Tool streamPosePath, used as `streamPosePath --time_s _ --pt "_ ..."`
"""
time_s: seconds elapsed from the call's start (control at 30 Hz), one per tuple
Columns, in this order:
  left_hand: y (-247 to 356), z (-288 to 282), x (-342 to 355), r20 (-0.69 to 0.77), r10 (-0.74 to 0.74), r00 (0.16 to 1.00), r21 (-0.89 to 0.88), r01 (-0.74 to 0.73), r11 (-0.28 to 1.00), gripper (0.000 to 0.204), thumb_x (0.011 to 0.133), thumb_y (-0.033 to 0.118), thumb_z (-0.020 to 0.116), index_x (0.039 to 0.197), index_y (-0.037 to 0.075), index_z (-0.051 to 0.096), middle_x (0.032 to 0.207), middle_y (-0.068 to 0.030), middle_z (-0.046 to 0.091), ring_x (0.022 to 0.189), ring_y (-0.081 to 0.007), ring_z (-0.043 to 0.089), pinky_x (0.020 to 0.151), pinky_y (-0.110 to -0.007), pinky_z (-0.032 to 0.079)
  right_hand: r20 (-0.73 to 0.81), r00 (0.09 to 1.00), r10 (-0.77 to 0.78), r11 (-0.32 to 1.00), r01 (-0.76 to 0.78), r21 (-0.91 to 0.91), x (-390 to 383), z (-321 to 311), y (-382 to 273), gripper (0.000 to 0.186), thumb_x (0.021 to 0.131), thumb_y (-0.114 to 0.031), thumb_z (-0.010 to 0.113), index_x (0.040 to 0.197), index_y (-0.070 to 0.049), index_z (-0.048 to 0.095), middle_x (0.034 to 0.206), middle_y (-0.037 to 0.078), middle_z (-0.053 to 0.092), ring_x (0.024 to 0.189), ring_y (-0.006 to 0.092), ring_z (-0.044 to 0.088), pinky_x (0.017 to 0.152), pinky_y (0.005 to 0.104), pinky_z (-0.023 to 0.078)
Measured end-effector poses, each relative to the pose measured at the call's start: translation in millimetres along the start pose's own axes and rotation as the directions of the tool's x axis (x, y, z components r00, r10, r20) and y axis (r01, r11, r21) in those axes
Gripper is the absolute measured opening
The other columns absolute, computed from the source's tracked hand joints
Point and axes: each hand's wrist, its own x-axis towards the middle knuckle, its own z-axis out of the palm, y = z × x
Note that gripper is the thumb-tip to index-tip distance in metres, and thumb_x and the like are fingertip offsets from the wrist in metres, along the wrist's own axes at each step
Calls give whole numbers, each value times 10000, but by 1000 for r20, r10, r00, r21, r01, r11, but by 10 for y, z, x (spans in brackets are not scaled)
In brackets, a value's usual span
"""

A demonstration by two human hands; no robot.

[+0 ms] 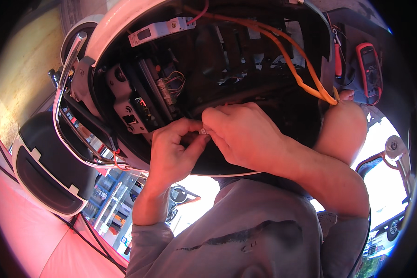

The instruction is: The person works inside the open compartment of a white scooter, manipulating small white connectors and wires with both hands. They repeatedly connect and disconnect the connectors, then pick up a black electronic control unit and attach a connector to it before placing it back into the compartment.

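My left hand (176, 150) and my right hand (241, 136) meet over the dark open compartment of a vehicle body, fingers closed on a small pale connector-like piece (204, 132) between their fingertips; its details are mostly hidden. Above and left of my hands, a narrow board with thin looped wires (167, 88) sits beside a grey metal bracket (127, 111). A white switch module (160, 30) with a pink wire is at the upper part of the compartment. Thick orange cables (294, 65) run down to the right side.
A red multimeter (368, 72) and a red-handled tool (337, 62) lie beyond the compartment's right rim. A chrome rail (60, 102) bends along the left edge, near a black padded part with white trim (48, 178). Pink fabric (23, 231) fills the lower left.
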Motion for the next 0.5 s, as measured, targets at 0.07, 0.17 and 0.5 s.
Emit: streamPosePath --time_s 0.07,0.17,0.5 --pt "5 -8 -10 11 -41 999 -13 41 999 161 841 -34 744 1000 -37 721 819 -89 732 699 -104 699 618 -243 521 20 1000 -10 1000 10 4 2 -29 10 108 829 -10 667 874 -34 572 754 139 662 731 389 661 606 465 509" --pt "13 5 -13 -5 -47 999 -40 46 998 162 841 -36 744 1001 -38 720 813 -82 732 687 -105 694 613 -242 518 73 993 88 994 -93 55 21 -104 -37 120 818 1 669 879 -36 572 779 132 671 751 379 666 621 465 520" --pt "4 6 -17 -2 -62 998 -69 62 996 154 844 -24 753 995 -29 724 764 -64 720 624 -67 645 559 -226 468 44 998 44 999 -45 23 22 -76 -18 114 820 -17 677 885 -22 584 760 168 667 718 396 670 611 471 523"
